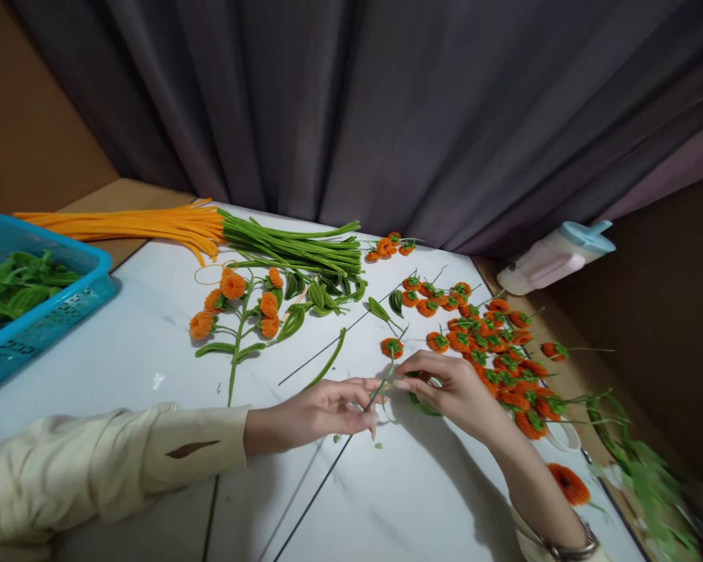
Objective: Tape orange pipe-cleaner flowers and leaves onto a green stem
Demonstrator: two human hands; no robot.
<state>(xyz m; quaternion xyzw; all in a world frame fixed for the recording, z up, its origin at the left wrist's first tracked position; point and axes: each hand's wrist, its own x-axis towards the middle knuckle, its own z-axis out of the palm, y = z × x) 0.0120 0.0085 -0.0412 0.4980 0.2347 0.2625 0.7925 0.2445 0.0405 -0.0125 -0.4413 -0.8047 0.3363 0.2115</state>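
My left hand (331,410) pinches a long dark green wire stem (328,471) that slants down to the front edge of the view. Close beside its top, my right hand (448,386) has thumb and forefinger together at a thin pale green strand; what exactly they hold is too small to make out. An orange fuzzy flower (392,348) with a green base is at the stem's upper end, and I cannot tell whether it is joined. Partly hidden under my right hand is a green roll (425,404). A bare green pipe cleaner (330,361) lies behind my left hand.
A branch with orange flowers (241,332) lies left of centre, before green pipe cleaners (296,248) and orange ones (134,228). Many flower heads (504,343) spread at right. A blue basket (64,308) of leaves stands left, and a tumbler (554,254) lies tilted back right.
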